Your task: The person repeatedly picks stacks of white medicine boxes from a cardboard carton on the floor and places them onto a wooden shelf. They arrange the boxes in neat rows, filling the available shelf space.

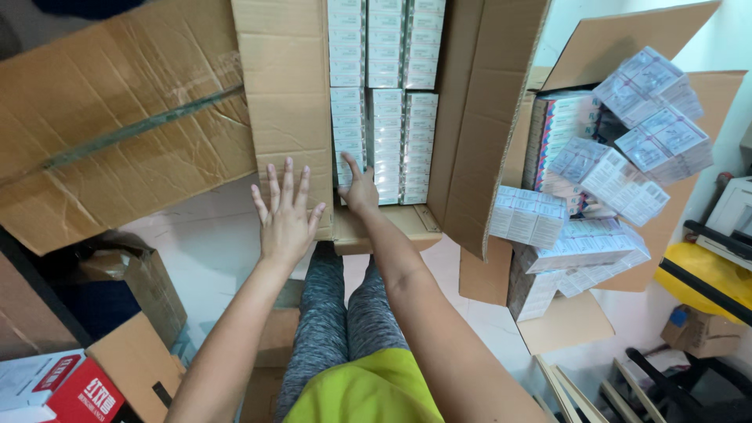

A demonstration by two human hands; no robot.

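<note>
Reaching into the carton [286, 94], right hand [362, 193] touches upright packs [385, 117] stacked away.

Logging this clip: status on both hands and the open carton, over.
Left hand open, flat on the carton flap. Right hand reaching into the carton, fingers on the stacked small boxes. Nothing held. Nothing blocking.

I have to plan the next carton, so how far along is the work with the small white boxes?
The open carton already holds three neat columns of small white boxes. In hand: the right hand reaches into the nearest column while the left hand lies spread on the flap. Left: wrapped bundles piled in the second carton.
</note>
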